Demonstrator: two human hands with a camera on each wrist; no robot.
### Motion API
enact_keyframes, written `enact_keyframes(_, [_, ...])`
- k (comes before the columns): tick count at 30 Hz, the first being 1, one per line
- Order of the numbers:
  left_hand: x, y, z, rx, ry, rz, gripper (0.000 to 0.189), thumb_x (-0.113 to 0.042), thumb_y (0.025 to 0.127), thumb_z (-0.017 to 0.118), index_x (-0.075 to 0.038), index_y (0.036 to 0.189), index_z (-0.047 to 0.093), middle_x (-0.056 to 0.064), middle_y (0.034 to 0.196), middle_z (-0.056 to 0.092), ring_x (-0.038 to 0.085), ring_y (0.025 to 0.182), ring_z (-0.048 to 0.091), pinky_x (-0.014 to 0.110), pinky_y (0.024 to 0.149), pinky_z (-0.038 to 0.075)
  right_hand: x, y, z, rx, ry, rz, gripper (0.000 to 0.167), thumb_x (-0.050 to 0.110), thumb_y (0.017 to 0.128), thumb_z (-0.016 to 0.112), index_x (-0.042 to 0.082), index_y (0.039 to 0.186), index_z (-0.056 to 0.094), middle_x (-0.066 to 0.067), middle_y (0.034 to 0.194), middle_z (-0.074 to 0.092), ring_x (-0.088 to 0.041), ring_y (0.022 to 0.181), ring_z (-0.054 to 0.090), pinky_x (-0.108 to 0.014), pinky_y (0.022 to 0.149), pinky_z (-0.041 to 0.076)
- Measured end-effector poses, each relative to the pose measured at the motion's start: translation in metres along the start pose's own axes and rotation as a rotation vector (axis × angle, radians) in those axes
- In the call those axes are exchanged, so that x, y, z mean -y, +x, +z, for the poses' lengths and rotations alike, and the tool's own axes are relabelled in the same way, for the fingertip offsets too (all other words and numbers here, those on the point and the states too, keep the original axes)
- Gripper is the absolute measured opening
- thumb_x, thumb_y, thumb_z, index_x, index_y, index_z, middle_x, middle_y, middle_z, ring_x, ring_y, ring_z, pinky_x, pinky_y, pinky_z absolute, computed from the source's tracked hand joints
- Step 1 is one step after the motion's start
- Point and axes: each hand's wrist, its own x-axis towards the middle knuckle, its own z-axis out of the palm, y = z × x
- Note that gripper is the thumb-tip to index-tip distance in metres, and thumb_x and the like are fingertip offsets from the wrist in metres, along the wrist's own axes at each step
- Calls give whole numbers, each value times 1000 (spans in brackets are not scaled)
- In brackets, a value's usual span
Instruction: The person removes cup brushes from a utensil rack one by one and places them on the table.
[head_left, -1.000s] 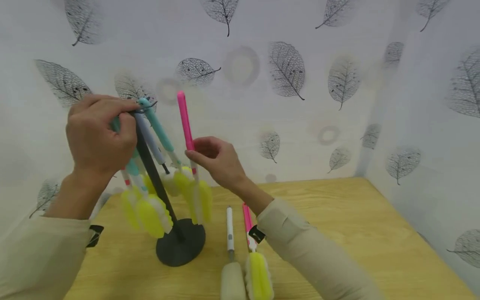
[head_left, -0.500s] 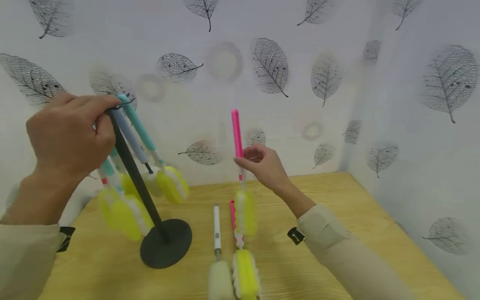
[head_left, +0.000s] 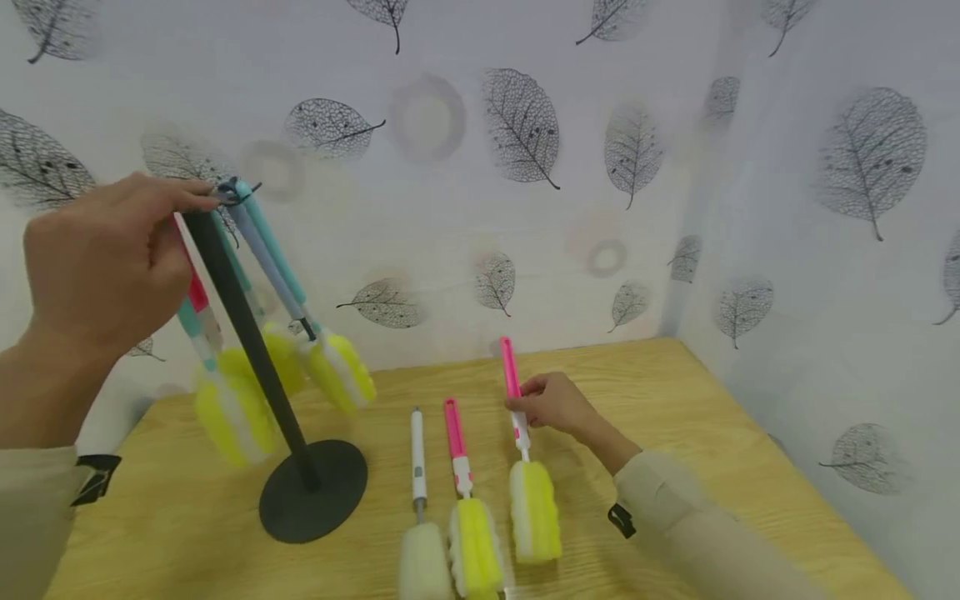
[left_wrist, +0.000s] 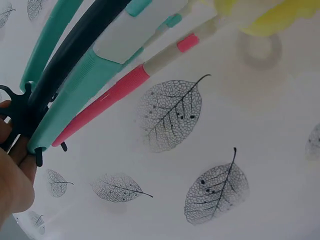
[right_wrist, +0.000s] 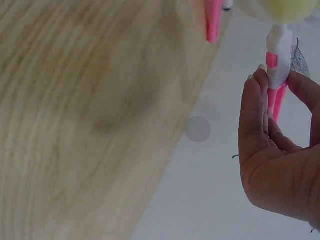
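Note:
My left hand [head_left: 112, 262] grips the hooked top of a black rack [head_left: 255, 350], which leans a little. In the left wrist view its hooks [left_wrist: 20, 112] show between the fingers. From them hang several sponge brushes: teal-handled ones [left_wrist: 90, 82], a pink-handled one [left_wrist: 107, 102] and a grey-blue-handled one [head_left: 262, 254]. My right hand [head_left: 558, 404] pinches a pink-handled sponge brush [head_left: 536, 510] between thumb and fingers, near where pink meets white. Its yellow and white head is low at the tabletop; whether it touches I cannot tell.
On the wooden table [head_left: 675, 467], left of the held brush, lie another pink-handled sponge brush [head_left: 476, 546] and a white-handled brush [head_left: 423, 562] with a pale head. The rack's round black base [head_left: 315, 492] stands left of them. A leaf-patterned cloth [head_left: 450, 208] rises behind.
My right hand has carried the pink-handled brush away from the rack, rightward and down beside the two brushes on the table. My left hand keeps its grip on the rack's top.

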Motion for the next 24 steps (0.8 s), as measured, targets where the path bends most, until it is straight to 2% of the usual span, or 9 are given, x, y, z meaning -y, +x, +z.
enact_keyframes(3, [2,-1,-1,13,-50,-24,39,1,90,29,8,104,65,20,108,67,21,37,29,26,42,15,-14,1,12,44,-59,40,21,17,84,72,-2,91,65,-8,75,65,-20,64,64,-38,66,55])
enact_keyframes(10, [1,-5,-2,20,-82,-133,40,-4,91,30,4,107,66,13,115,67,6,41,20,24,43,14,-26,6,31,101,-166,63,17,16,83,73,0,83,65,-7,65,64,-23,59,65,-35,60,54])
enact_keyframes(11, [1,-5,-2,26,-86,-149,40,-7,91,32,4,107,66,13,116,66,7,42,22,24,44,14,-26,6,32,106,-178,67,18,17,83,73,1,82,65,-7,64,64,-23,59,65,-34,60,54])
enact_keyframes(13, [-1,-4,-3,35,-99,-177,39,-15,90,36,3,108,65,13,117,66,7,50,40,21,47,16,-28,8,33,112,-221,71,19,19,82,74,3,80,65,-6,63,63,-20,58,64,-33,60,53])
enact_keyframes(16, [-4,-2,-3,29,-102,-191,40,-27,89,45,4,104,65,16,115,66,31,73,60,17,53,19,-29,8,34,132,-253,82,22,23,83,74,3,78,65,-6,64,64,-18,58,64,-31,59,51])
enact_keyframes(17, [-5,-1,-3,25,-99,-195,42,-31,89,48,5,102,65,17,112,67,38,80,61,15,55,20,-29,8,34,139,-261,82,23,24,84,73,4,78,65,-6,64,64,-18,58,64,-30,58,51])
enact_keyframes(18, [-6,0,-2,15,-93,-201,44,-34,89,51,6,100,66,18,110,67,41,86,61,14,57,20,-30,8,35,147,-266,83,24,25,84,73,4,77,66,-6,64,64,-18,58,64,-30,58,51])
enact_keyframes(20, [-8,2,-1,-5,-73,-209,46,-39,89,55,6,94,66,20,103,69,40,82,62,15,58,20,-28,6,34,165,-269,76,25,27,86,71,4,76,66,-6,65,65,-18,59,64,-30,58,51])
enact_keyframes(24, [-13,3,-1,-36,-55,-255,45,-37,88,60,7,90,68,22,96,69,40,85,62,30,60,34,-24,3,32,173,-289,48,28,28,89,66,2,79,67,-6,66,64,-15,57,60,-28,57,48])
